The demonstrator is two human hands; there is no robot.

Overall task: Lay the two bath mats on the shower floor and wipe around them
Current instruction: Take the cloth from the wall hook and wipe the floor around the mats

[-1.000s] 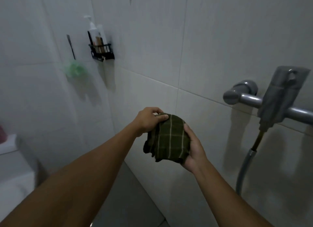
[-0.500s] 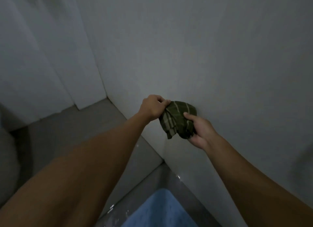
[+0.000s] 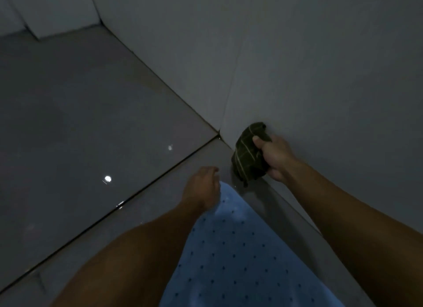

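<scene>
Cloth down, ready to wipe beside the mat

Right hand [image 3: 275, 156] clenches the cloth [image 3: 248, 156] by the wall; left hand [image 3: 202, 187] hangs loose over the blue mat [image 3: 240, 256]. Best press flat, following the mat's edge.

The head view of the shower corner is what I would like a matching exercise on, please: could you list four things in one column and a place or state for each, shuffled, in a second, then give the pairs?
Things:
1. green checked cloth
2. blue bath mat
3. left hand
4. right hand

States:
A. lies flat on the floor, dotted with small dark holes
B. holds nothing, fingers relaxed, above the mat's far end
C. bunched up, close to the base of the wall
D. has its grip round the cloth

Pairs: 1-C, 2-A, 3-B, 4-D
</scene>
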